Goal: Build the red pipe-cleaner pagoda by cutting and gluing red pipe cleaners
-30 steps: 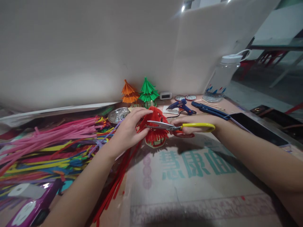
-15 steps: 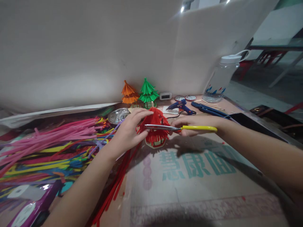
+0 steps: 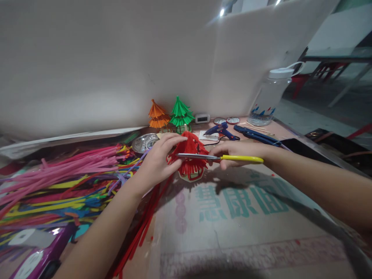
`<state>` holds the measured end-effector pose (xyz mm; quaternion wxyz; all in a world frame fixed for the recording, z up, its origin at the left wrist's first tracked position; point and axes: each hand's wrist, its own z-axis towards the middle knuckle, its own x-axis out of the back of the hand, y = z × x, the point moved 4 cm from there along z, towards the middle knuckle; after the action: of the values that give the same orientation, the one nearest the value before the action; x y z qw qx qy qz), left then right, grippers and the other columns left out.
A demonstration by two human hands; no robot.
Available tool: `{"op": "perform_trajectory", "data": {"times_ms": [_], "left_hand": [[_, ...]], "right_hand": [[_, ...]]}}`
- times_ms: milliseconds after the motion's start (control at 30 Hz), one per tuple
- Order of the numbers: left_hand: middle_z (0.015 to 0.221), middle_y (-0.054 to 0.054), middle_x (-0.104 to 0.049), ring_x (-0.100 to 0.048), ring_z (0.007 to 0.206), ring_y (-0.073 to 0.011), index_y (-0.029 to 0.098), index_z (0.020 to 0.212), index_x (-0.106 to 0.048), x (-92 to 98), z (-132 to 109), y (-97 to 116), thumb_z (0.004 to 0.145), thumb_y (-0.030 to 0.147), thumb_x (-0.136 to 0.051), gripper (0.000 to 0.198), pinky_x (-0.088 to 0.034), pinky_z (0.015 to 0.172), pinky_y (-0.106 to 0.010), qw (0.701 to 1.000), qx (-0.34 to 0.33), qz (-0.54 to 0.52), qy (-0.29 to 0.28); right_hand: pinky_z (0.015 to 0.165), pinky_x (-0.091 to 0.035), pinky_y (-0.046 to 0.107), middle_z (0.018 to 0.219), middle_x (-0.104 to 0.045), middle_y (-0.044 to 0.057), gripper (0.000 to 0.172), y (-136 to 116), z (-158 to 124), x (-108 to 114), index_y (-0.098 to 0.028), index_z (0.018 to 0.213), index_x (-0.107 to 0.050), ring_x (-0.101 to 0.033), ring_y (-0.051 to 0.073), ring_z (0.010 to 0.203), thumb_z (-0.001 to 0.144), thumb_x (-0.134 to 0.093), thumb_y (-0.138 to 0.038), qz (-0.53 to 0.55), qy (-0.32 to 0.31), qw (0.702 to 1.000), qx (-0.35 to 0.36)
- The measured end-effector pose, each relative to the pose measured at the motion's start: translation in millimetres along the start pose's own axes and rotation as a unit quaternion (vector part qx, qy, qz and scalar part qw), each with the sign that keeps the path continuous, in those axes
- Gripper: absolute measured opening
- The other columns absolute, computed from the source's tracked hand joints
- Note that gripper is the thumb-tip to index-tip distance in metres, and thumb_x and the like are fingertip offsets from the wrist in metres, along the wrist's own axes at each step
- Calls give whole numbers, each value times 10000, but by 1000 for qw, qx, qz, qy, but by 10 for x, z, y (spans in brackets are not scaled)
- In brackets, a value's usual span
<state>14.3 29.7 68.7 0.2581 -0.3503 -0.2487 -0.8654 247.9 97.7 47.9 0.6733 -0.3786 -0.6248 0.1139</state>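
Observation:
A red tiered pipe-cleaner tree stands upright on a pale flat base. My left hand is closed on its left side, fingers and thumb gripping the red layers. In my right hand are scissors with yellow handles, their blades pointing left and lying across the front of the tree. The blades look nearly closed. Behind the tree stand a green tree and an orange tree of the same make. Red pipe cleaners lie beside my left forearm.
Many coloured pipe cleaners cover the left side. A metal dish, a blue glue gun, a dark blue tool and a water bottle stand or lie at the back. A purple power strip is at front left.
Both hands, the tree and the scissors hold almost the same places. The whole view has shifted very slightly.

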Motion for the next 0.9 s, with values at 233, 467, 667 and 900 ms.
{"op": "perform_trajectory", "data": {"times_ms": [233, 467, 667, 900], "left_hand": [[1363, -108, -573, -556, 1297, -264, 252, 1367, -497, -13, -7, -2, 892, 210, -695, 516, -465, 1109, -471, 1000, 2, 2, -1], [1434, -126, -524, -517, 1345, -294, 283, 1447, -426, 53, -15, -12, 844, 371, -793, 711, -437, 1141, -492, 1000, 15, 1, -18], [1453, -135, -528, -522, 1352, -298, 268, 1456, -405, -37, -16, 19, 813, 402, -819, 776, -432, 1148, -486, 1000, 30, 4, 6], [1523, -167, -492, -516, 1379, -311, 233, 1530, -315, -125, -67, -11, 813, 390, -817, 889, -425, 1153, -497, 993, 116, -1, -3]], "right_hand": [[959, -467, 334, 1336, -636, 96, 589, -115, -127, -74, -199, 1354, -614, -601, 264, 1168, 877, -697, -533, 2, -28, 1000, -6], [879, -482, 293, 1165, -706, 63, 483, -295, -540, -485, -223, 1225, -697, -649, 235, 1053, 800, -781, -437, 28, -69, 993, -89], [910, -490, 377, 1238, -659, 96, 535, -215, -821, -787, -293, 1388, -615, -648, 295, 1098, 857, -674, -322, -117, 21, 976, -181], [840, -511, 380, 1251, -642, 105, 562, -316, -860, -858, -328, 1442, -578, -668, 288, 1018, 897, -680, -417, -201, 63, 969, -130]]}}
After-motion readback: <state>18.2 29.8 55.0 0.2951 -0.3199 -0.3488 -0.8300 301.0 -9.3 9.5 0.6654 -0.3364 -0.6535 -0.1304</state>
